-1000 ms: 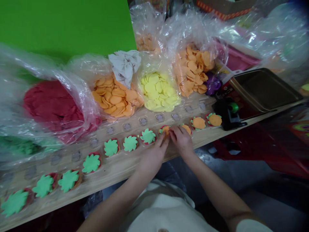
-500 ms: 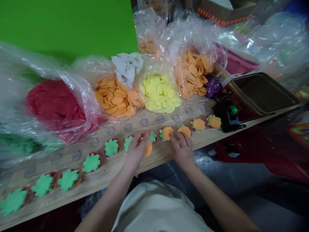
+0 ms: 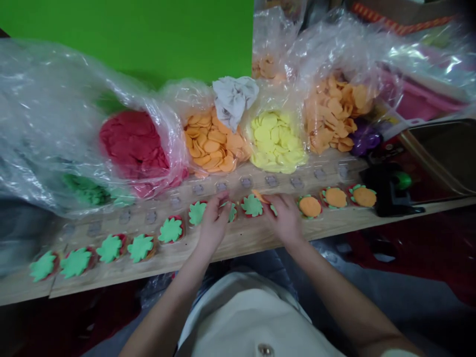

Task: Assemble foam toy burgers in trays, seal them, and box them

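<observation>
A thin orange foam disc (image 3: pixel 260 196) is held tilted at the fingertips of my right hand (image 3: pixel 285 218), which is closed on it. Below that hand a bit of green shows; the piece there is mostly covered. Just left of the disc lies a green leaf-shaped foam piece (image 3: pixel 253 205) on a red base. My left hand (image 3: pixel 214 220) hovers by another green piece (image 3: pixel 232 213), its thumb and forefinger apart and nothing visible in them. To the right, orange discs top several of the green-and-red pieces (image 3: pixel 310 206).
Behind the row stand clear bags of red pieces (image 3: pixel 130 141), orange discs (image 3: pixel 211 146), yellow discs (image 3: pixel 277 139) and more orange discs (image 3: pixel 330 116). A black tape dispenser (image 3: pixel 386 191) sits at right. More green-topped pieces (image 3: pixel 76 262) run left along the wooden table's front edge (image 3: pixel 156 267).
The view has swung left, so everything sits further right. The orange disc by my left hand is gone from there; a disc is now in my right hand, which earlier touched an orange-topped piece.
</observation>
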Demonstrator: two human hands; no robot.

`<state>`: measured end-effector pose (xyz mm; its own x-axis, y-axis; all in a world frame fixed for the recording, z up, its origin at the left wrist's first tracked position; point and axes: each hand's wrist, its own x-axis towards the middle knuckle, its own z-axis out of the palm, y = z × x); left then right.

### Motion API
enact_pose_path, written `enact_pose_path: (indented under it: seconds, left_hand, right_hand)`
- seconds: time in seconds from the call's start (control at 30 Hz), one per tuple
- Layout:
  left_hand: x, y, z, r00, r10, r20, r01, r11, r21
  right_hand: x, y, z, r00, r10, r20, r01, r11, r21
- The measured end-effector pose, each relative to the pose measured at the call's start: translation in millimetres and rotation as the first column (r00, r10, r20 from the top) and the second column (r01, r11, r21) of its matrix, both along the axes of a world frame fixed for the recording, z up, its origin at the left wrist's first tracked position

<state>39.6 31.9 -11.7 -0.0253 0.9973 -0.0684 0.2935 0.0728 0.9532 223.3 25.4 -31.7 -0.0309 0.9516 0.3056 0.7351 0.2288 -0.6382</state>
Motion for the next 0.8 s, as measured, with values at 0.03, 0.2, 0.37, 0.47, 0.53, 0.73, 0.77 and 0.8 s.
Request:
enact_pose_path:
  seconds: [0.03, 0.2, 0.37, 0.47, 0.53, 0.73, 0.77, 0.8]
  left_hand:
    - [-5, -1, -1.8, 0.993, -0.029, -0.115, 0.033, 0.999, 0.032]
    - [-5, -18, -3.9, 0.765, -0.291, -0.575, 0.416, 0.904, 0.097]
    - [12, -25, -0.8, 0.553, -0.246, -0.796, 0.494, 0.866, 0.075]
    - [20, -22, -0.3, 0.452, -0.229, -0.862, 0.532, 0.845, 0.055]
    - [22, -21, -3.0, 0.381, -0.228, -0.896, 0.570, 0.821, 0.034]
    - [24, -19, -10.1, 0.280, -0.233, -0.931, 0.640, 0.769, 0.000]
    - [28, -18, -8.5, 0.282, -0.232, -0.931, 0.645, 0.764, 0.005]
    - [33, -17, -6.1, 0.286, -0.231, -0.930, 0.654, 0.756, 0.013]
  right_hand:
    - [-1, 1, -4.0, 0.986, 0.076, 0.150, -0.084, 0.995, 0.044]
    - [-1, -11, -20.0, 0.879, 0.223, 0.422, -0.270, 0.961, 0.053]
    - [16, -37, -15.6, 0.923, 0.129, 0.361, -0.178, 0.978, 0.105]
    - [11, -45, -12.9, 0.892, -0.044, 0.450, 0.017, 0.998, 0.063]
    - [3, -46, -13.6, 0.859, -0.014, 0.512, 0.013, 1.000, 0.005]
    - [18, -44, -17.2, 0.848, -0.144, 0.510, 0.137, 0.989, 0.051]
    - [24, -45, -17.5, 0.841, -0.179, 0.511, 0.175, 0.983, 0.057]
    - [29, -45, -17.9, 0.834, -0.191, 0.517, 0.194, 0.980, 0.049]
